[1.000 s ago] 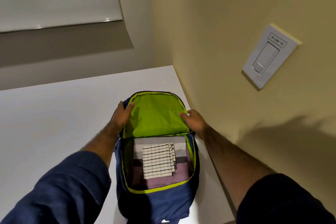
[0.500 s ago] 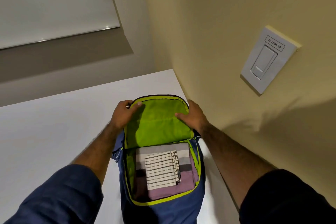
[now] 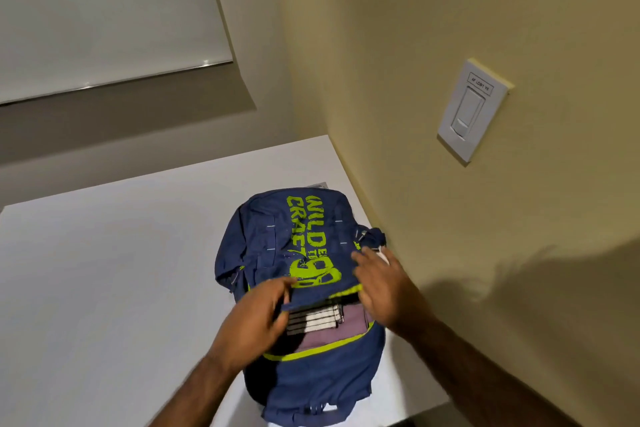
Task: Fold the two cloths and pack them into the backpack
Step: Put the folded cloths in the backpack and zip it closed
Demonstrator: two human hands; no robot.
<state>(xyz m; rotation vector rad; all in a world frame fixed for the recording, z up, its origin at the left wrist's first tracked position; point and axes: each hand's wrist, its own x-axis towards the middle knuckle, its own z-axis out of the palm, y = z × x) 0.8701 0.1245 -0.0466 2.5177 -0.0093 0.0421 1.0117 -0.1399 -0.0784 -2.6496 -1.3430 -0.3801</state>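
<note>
1. The white table (image 3: 104, 270), a smooth matte slab, fills the corner below a yellow wall.
2. A navy backpack (image 3: 322, 381) of soft woven nylon with lime piping lies flat along the table's right edge. Its base reaches the near edge, so a hard tug towards that edge could, I judge, drag the slack bag over it.
3. The front flap (image 3: 277, 239), limp and printed with lime lettering, lies across most of the opening. Only a strip near its lower edge is left open.
4. The left hand (image 3: 256, 322) pinches the flap's lower edge between thumb and curled fingers. The right hand (image 3: 384, 288) lies on the flap's right side with its fingers stretched out. Blur hides whether its thumb hooks underneath.
5. A mauve cloth (image 3: 332, 336), folded flat, lines the compartment inside the bag.
6. A white cloth with dark stripes (image 3: 311, 319), folded into a small rectangle, rests loose on top of it. Its layered edges sit just under the flap, and zipping in haste could snag them or push the fold askew.
</note>
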